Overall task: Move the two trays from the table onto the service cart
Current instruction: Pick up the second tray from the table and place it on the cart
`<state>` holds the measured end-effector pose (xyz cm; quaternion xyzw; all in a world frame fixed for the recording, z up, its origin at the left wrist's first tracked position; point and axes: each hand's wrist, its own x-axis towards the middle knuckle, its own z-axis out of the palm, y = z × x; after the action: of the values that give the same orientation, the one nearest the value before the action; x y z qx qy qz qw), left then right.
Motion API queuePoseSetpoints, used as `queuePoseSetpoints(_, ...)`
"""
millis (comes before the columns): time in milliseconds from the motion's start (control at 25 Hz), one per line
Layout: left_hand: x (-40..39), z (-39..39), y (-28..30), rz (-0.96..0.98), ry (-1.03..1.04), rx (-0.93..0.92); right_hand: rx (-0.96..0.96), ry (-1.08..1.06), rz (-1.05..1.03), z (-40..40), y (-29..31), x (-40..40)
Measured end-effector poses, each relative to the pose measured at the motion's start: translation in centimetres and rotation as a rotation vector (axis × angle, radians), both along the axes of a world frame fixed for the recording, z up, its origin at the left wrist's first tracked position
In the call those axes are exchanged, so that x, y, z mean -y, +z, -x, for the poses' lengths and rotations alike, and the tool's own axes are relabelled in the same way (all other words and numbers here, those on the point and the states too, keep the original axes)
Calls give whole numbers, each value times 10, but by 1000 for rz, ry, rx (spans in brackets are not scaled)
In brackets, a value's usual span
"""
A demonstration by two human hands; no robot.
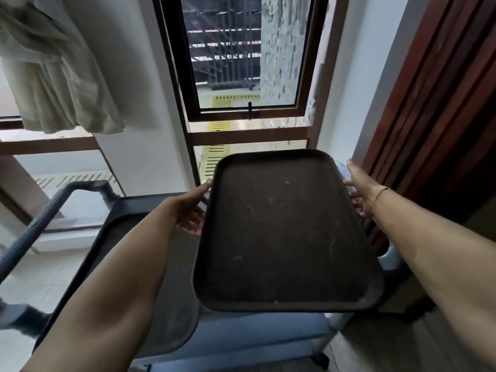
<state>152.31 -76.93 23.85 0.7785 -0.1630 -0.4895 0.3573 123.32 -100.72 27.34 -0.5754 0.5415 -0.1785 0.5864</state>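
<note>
A dark brown rectangular tray (281,232) with a raised rim hangs level above the service cart (257,328), held between both hands. My left hand (192,210) grips its left edge, thumb on the rim and fingers underneath. My right hand (361,190) holds the right edge, fingers curled below the rim. A second dark tray (115,232) lies flat on the left part of the cart's top. My left forearm and the held tray hide part of it.
The cart's blue-grey handle (51,210) rises at the left. A window (241,63) and white wall stand straight ahead behind the cart. A dark wooden panel (442,116) closes in the right side. A pale curtain (53,76) hangs at the upper left.
</note>
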Motion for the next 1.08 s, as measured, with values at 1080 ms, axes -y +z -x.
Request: queuePoseSetpoints(1080, 43, 26, -132, -197, 272, -146, -155, 130, -344, -15, -152, 81)
